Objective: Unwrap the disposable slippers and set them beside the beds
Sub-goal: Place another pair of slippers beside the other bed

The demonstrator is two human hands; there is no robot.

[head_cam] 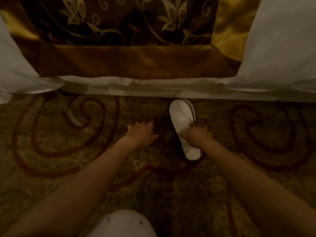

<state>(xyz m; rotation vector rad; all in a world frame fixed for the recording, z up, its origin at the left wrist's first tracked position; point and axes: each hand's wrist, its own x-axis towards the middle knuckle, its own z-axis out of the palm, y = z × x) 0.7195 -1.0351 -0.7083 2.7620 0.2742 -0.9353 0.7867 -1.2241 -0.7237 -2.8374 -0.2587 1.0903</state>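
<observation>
Action down low: the white cloth disposable slipper [180, 113] lies on the brown carpet with red swirls [68, 151], toe pointing at the white-sheeted bed [153, 86] and almost touching its base. The right hand [196, 134] pinches the slipper at the mouth of the upper, fingers curled on the edge. The left hand [142, 132] hovers just beside it, fingers spread, holding nothing. The slipper looks light, soft and floppy, with a thin sole and nothing fragile about it. A pinch at the upper's rim or on the sole edges should do. A dark trim line runs along its right side; whether a second slipper lies beneath, I cannot tell. No logo or writing is readable on the slipper, or on the gold satin floral runner [136, 62].
</observation>
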